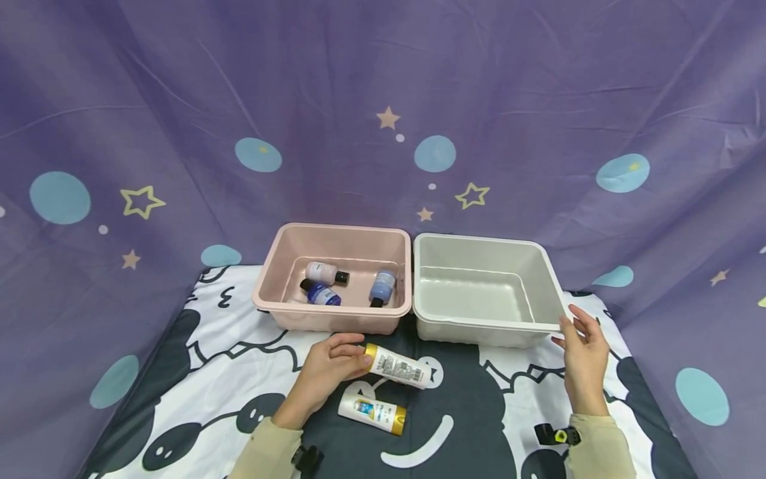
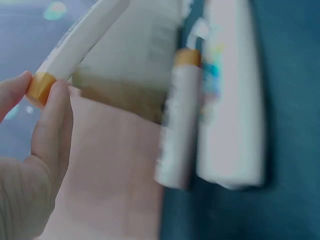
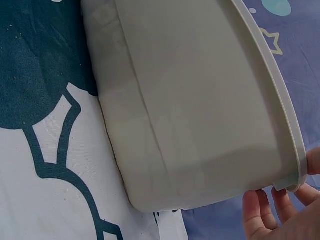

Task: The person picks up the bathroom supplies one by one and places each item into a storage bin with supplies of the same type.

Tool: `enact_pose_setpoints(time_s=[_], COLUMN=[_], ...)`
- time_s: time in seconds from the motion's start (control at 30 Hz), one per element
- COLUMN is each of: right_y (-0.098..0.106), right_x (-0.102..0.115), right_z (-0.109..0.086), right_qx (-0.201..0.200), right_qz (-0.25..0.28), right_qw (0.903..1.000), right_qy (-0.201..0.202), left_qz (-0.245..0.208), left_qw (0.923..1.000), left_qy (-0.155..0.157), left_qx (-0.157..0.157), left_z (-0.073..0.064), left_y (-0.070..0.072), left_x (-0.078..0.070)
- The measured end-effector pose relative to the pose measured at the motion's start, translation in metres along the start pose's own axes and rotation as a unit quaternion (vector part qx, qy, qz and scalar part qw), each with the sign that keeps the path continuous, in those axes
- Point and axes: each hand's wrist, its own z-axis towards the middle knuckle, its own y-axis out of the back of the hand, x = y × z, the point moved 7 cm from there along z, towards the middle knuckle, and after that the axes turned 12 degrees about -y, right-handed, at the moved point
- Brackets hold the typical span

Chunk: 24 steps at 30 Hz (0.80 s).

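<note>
My left hand pinches a white tube by its yellow cap, between thumb and fingers. In the left wrist view the held tube slants up from the fingertips. Just below it, a second white tube with a yellow cap lies on the patterned cloth. My right hand grips the front right corner of the off-white bin. In the right wrist view its thumb is at the rim and its fingers are underneath.
Left of the off-white bin stands a pink bin, their sides close together. Inside it lie a pale pink bottle, a dark blue bottle and a light blue bottle. A purple curtain hangs behind both bins.
</note>
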Motion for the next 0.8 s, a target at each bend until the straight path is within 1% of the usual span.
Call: enact_pose_setpoints(time_s=[0.03, 0.2, 0.3, 0.4, 0.47, 0.57, 0.67, 0.8], right_y=[0.0, 0.0, 0.0, -0.001, -0.001, -0.002, -0.002, -0.001], right_x=[0.0, 0.0, 0.0, 0.0, 0.0, 0.0, 0.001, 0.001], right_z=[0.0, 0.0, 0.0, 0.0, 0.0, -0.001, -0.001, -0.001], right_qx=[0.0, -0.002, -0.002, 0.0, 0.0, -0.003, -0.005, -0.006], right_qz=[-0.001, -0.007, -0.009, -0.009, -0.014, -0.022, -0.024, -0.021], right_qw=[1.0, 1.0, 1.0, 1.0, 0.9999, 0.9997, 0.9997, 0.9997], right_qy=[0.0, -0.003, -0.003, -0.002, 0.0, 0.006, 0.01, 0.013], left_qz=[-0.009, -0.018, -0.029, -0.041, -0.04, -0.038, -0.037, -0.028], left_qw=[0.9999, 0.9992, 0.9981, 0.9966, 0.9958, 0.9953, 0.996, 0.9971], left_qy=[-0.007, -0.033, -0.051, -0.068, -0.079, -0.085, -0.079, -0.065], left_qx=[0.001, 0.009, 0.016, 0.023, 0.025, 0.026, 0.022, 0.027], left_z=[0.002, 0.013, 0.024, 0.038, 0.049, 0.068, 0.09, 0.122], left_y=[-0.003, -0.015, -0.022, -0.029, -0.033, -0.04, -0.051, -0.07], left_x=[-0.006, -0.038, -0.056, -0.071, -0.08, -0.09, -0.098, -0.105])
